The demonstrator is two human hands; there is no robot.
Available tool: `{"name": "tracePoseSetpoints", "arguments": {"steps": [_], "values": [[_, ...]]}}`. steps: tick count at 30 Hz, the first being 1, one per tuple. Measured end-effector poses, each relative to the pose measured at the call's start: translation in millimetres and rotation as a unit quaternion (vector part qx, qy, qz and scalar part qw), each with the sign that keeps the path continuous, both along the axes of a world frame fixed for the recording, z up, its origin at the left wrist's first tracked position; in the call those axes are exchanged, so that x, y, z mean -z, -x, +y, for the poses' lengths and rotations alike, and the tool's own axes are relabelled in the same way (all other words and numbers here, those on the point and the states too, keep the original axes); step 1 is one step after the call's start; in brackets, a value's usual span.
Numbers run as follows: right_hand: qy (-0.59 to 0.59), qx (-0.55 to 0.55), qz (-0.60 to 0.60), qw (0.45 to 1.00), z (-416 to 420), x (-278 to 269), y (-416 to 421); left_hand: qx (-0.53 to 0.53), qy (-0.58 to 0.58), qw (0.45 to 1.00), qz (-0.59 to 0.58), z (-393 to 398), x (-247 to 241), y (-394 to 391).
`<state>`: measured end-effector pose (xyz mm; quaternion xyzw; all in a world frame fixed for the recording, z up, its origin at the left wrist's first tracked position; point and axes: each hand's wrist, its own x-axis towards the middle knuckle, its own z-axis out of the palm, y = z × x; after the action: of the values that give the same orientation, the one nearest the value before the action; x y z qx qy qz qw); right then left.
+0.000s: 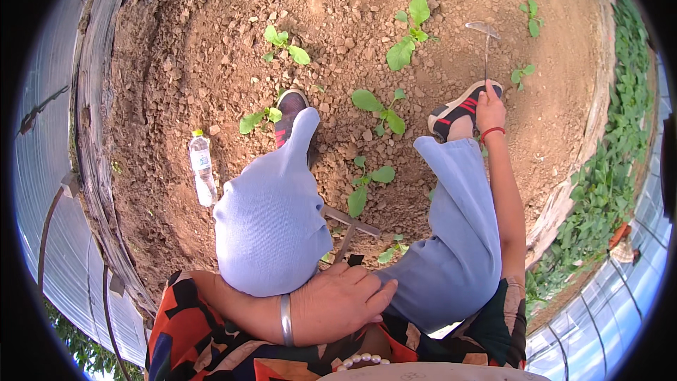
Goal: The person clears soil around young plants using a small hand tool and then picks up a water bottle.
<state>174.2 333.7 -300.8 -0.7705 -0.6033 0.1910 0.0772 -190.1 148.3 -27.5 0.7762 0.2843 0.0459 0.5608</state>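
My right hand, with a red cord at the wrist, is closed around the lower end of a small hand hoe. The hoe's thin shaft points away from me, and its curved metal blade lies at or just above the soil; I cannot tell which. The hand is beside my right shoe. My left hand, with a silver bangle, rests across my lap, fingers loosely spread and no object seen in it. Leafy seedlings grow in the crumbly soil between and beyond my feet.
A clear plastic bottle with a yellow-green cap lies on the soil at left. Part of a wooden frame shows between my legs. Plastic sheeting and a weathered border run along the left; dense green plants line the right.
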Motion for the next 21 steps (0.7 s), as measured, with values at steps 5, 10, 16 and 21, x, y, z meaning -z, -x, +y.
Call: {"name": "tracePoseSetpoints", "arguments": {"steps": [5, 10, 16, 21], "values": [[0.091, 0.036, 0.111, 0.989, 51.0, -60.9, 60.4, -0.021, -0.013, 0.999, -0.044, -3.4, -1.0, 6.1], [-0.062, -0.054, 0.162, 0.983, 97.4, -50.8, 130.7, -0.042, -0.015, 0.996, -0.073, -3.7, 1.6, 19.6], [-0.089, -0.107, 0.107, 0.984, 129.1, -9.5, 223.3, -0.053, 0.006, 0.995, -0.084, -3.4, 6.0, 39.8], [0.001, -0.144, 0.0, 0.99, 124.9, 20.4, 247.5, -0.078, 0.004, 0.994, -0.075, 2.0, 6.4, 44.7]]}}
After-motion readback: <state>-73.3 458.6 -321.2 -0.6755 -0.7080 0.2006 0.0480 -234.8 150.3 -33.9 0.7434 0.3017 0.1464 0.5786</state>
